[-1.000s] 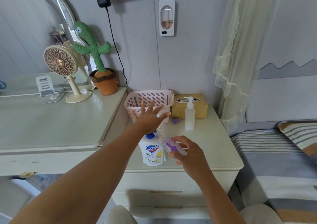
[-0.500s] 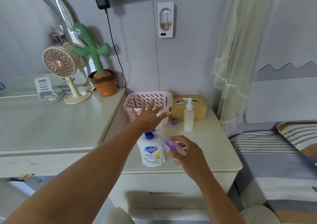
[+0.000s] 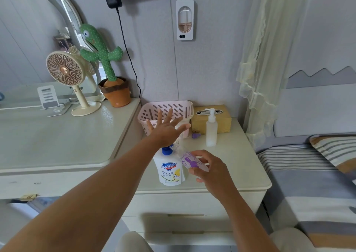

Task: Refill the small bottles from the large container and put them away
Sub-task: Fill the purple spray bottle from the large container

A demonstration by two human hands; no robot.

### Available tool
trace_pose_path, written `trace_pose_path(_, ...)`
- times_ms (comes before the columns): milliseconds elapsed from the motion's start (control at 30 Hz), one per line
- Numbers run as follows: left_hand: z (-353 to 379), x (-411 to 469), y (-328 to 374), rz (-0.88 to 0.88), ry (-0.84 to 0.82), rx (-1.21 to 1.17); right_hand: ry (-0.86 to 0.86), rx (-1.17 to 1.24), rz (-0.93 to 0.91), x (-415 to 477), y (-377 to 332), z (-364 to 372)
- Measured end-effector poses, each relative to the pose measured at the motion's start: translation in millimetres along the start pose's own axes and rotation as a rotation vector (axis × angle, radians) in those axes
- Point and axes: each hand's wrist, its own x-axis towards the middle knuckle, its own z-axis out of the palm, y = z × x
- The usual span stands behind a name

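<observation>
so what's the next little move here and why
Probably press the left hand down on the blue pump of the large container: its open palm sits right over it, and the right hand holds the small bottle tilted, mouth near the spout.

I am in a bedroom at home. On my right, a bed (image 3: 308, 184) with striped bedding and a pillow (image 3: 335, 149) sits beneath a padded headboard (image 3: 327, 30) and a net curtain (image 3: 258, 59). The worktop (image 3: 240, 165) ahead is a bedside cabinet. Beside it a dressing table (image 3: 48, 140) carries a mirror (image 3: 28, 49), fan (image 3: 64, 70) and toy cactus (image 3: 102, 55).
</observation>
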Motion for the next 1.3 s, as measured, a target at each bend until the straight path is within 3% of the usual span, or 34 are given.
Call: trace_pose_path(1300, 1.2, -2.2, 5.4, -0.002, 0.010, -0.048, 0.009, 0.063, -0.010, -1.2, 6.2, 0.2)
